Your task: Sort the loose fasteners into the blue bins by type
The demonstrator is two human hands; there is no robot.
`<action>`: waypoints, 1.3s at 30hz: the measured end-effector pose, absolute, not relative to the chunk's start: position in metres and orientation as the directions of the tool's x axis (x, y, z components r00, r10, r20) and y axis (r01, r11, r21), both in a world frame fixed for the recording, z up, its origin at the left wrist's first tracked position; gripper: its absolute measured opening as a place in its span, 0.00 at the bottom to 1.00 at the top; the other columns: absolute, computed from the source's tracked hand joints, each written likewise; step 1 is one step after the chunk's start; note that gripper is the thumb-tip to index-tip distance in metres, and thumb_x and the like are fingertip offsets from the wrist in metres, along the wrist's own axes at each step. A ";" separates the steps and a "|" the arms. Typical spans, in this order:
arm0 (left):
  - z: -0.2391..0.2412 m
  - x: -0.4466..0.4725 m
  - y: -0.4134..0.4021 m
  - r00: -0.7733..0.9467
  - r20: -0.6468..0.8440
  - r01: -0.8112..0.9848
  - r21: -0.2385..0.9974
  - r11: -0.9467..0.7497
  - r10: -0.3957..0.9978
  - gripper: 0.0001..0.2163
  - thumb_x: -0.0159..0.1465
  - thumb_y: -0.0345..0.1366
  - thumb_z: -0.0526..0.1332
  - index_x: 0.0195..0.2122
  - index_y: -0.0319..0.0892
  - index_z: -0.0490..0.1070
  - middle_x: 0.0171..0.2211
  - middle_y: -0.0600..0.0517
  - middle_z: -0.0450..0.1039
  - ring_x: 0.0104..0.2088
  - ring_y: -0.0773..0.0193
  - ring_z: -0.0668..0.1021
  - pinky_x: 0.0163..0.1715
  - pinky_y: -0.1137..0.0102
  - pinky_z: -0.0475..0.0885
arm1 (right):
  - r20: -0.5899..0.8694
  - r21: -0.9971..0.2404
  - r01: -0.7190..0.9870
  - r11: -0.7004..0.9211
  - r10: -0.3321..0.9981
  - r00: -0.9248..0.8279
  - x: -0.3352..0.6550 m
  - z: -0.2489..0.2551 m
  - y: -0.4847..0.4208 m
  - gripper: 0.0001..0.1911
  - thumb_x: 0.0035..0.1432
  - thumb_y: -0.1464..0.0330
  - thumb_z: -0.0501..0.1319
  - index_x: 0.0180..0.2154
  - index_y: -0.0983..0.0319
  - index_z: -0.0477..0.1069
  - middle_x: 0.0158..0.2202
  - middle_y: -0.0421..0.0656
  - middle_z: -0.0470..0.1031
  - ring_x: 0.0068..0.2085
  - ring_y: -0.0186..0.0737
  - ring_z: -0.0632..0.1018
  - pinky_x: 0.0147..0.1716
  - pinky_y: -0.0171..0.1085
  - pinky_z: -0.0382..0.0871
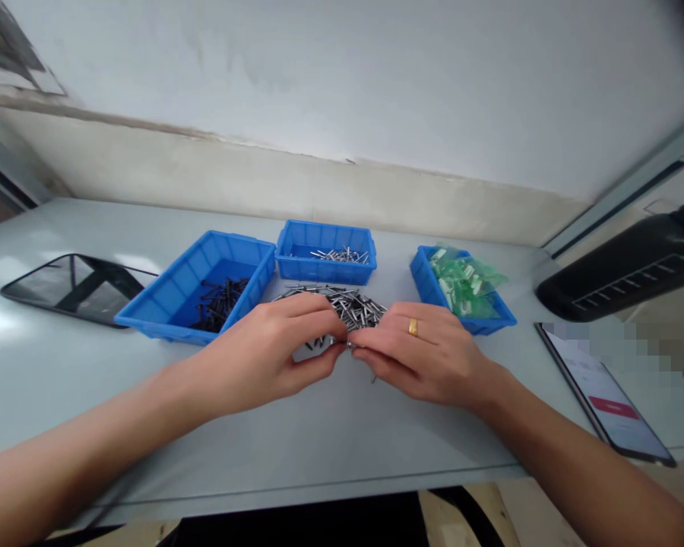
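My left hand (279, 342) and my right hand (427, 349) meet at the fingertips, thumbs and forefingers pinched together. Between them is a small shiny metal pin-like piece (349, 345), mostly hidden by the fingers. The right hand wears a gold ring. Just behind the fingers lies a loose pile of silver metal pins (356, 306), partly covered by both hands. One pin's end sticks out below the right fingertips.
A blue bin (148, 310) at left holds dark screws (223, 302). The back blue bin (324, 267) holds silver pins. Green plastic packets (467, 285) fill the right blue bin (490, 327). A black-framed glossy panel (45, 285), phone (609, 395) and black bottle (621, 266) flank them.
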State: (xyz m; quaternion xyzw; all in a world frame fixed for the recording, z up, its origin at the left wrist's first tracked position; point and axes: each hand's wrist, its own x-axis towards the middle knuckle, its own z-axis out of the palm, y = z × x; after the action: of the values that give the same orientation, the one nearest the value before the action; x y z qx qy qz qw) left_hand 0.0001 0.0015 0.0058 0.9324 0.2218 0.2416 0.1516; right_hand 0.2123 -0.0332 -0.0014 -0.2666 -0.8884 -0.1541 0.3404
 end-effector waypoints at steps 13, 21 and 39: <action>0.003 -0.002 0.003 0.736 0.544 0.327 0.235 -0.915 0.403 0.04 0.61 0.29 0.58 0.37 0.40 0.71 0.34 0.52 0.70 0.35 0.67 0.73 0.36 0.71 0.69 | 0.431 -0.044 0.671 0.740 0.620 -0.656 0.209 -0.004 -0.028 0.15 0.65 0.69 0.50 0.31 0.65 0.71 0.25 0.42 0.72 0.28 0.35 0.72 0.27 0.34 0.61; 0.001 -0.001 0.005 0.752 0.549 0.303 0.204 -0.931 0.365 0.04 0.61 0.29 0.59 0.37 0.40 0.70 0.33 0.52 0.70 0.34 0.67 0.73 0.35 0.71 0.69 | 0.344 -0.089 0.678 0.729 0.662 -0.666 0.210 -0.004 -0.029 0.14 0.65 0.68 0.49 0.33 0.65 0.72 0.27 0.42 0.73 0.29 0.36 0.73 0.29 0.34 0.62; 0.004 -0.001 0.002 0.768 0.397 0.372 0.363 -0.854 0.503 0.04 0.63 0.32 0.57 0.36 0.41 0.70 0.33 0.53 0.68 0.34 0.68 0.72 0.34 0.73 0.67 | 0.678 0.020 0.596 0.803 0.427 -0.598 0.213 -0.004 -0.033 0.06 0.61 0.70 0.56 0.36 0.63 0.70 0.23 0.37 0.70 0.26 0.31 0.69 0.28 0.32 0.63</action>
State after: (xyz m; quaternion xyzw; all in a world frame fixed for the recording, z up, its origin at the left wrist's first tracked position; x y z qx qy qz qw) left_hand -0.0014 0.0023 0.0037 0.9307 0.2349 0.2467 0.1329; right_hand 0.2125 -0.0326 -0.0035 -0.2888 -0.8855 -0.1230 0.3427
